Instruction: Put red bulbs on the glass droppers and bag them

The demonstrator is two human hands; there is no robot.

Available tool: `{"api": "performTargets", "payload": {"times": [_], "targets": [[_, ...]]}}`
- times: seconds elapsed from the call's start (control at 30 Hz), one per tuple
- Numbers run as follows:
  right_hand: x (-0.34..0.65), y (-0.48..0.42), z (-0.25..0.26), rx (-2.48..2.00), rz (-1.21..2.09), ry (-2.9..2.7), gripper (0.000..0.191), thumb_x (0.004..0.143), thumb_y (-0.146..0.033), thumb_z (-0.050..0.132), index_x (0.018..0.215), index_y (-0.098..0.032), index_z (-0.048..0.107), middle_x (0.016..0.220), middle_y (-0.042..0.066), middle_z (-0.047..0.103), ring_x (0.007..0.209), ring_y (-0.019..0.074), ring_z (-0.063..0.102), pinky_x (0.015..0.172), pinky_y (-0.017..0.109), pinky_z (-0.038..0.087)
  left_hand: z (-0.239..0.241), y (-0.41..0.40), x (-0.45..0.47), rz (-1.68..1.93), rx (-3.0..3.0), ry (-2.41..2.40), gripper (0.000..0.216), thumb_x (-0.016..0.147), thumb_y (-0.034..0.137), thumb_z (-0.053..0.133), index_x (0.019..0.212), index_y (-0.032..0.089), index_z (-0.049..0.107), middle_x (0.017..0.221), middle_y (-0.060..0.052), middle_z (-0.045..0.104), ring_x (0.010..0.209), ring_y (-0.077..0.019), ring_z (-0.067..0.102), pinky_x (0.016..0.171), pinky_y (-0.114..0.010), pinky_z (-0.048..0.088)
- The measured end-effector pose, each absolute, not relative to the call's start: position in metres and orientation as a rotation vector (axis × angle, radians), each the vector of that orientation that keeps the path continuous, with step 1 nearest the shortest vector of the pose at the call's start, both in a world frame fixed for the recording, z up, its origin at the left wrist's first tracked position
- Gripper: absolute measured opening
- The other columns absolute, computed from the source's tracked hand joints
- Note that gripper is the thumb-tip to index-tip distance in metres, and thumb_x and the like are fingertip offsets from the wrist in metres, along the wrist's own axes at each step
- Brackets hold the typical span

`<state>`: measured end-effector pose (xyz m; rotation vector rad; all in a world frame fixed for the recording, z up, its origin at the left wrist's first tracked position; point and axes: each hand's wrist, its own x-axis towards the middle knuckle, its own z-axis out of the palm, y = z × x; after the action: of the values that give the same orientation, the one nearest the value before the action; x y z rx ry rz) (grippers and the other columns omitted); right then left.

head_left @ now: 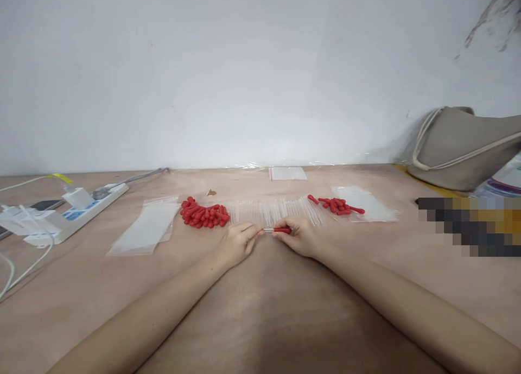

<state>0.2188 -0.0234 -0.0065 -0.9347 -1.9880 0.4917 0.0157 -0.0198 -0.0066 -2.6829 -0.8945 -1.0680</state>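
My left hand [238,242] and my right hand [299,235] meet over the middle of the wooden table [260,309]. Between them is a small dropper [277,230]: the left fingers pinch its clear tube end, the right fingers pinch its red bulb end. Just behind the hands lies a row of several clear tubes [277,210]. A pile of red bulbs [204,215] sits to the left of the tubes. A smaller heap of finished droppers with red bulbs [337,204] lies to the right.
Clear zip bags lie at the left [148,226], the right [366,203] and the back [287,173]. A white power strip [77,214] with plugs and cables sits at the far left. A grey bag [464,146] leans on the wall at the right.
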Motion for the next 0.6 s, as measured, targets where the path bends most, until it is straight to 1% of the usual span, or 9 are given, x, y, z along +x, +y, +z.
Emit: {"api": "performTargets", "payload": {"times": [0.2, 0.43, 0.6], "targets": [[0.2161, -0.022, -0.0068, -0.885, 0.497, -2.037, 0.011, 0.074, -0.026, 0.057, 0.078, -0.017, 0.062, 0.069, 0.001, 0.064, 0.062, 0.0108, 0.057, 0.056, 0.021, 0.044, -0.0054, -0.0241, 0.0192, -1.051, -2.703, -0.927, 0.019, 0.085, 0.02, 0.042, 0.09, 0.014, 0.06, 0.071, -0.005, 0.061, 0.066, -0.0137, 0.057, 0.061, -0.023, 0.044], [0.2191, -0.0219, -0.0029, -0.847, 0.507, -2.076, 0.011, 0.075, -0.025, 0.056, 0.08, -0.019, 0.063, 0.073, 0.001, 0.065, 0.066, 0.0111, 0.059, 0.061, 0.021, 0.045, -0.0022, -0.0231, 0.0184, -1.044, -2.804, -0.945, 0.021, 0.086, 0.02, 0.04, 0.093, 0.014, 0.059, 0.072, -0.005, 0.061, 0.063, -0.0121, 0.055, 0.059, -0.021, 0.044], [0.2243, -0.0231, -0.0017, -0.916, 0.519, -2.041, 0.013, 0.073, -0.028, 0.059, 0.082, -0.02, 0.064, 0.074, 0.0, 0.066, 0.066, 0.0118, 0.06, 0.062, 0.022, 0.046, -0.0024, -0.0218, 0.0159, -1.044, -2.834, -0.948, 0.022, 0.087, 0.021, 0.04, 0.095, 0.014, 0.058, 0.072, -0.005, 0.061, 0.063, -0.0123, 0.055, 0.059, -0.021, 0.043]]}}
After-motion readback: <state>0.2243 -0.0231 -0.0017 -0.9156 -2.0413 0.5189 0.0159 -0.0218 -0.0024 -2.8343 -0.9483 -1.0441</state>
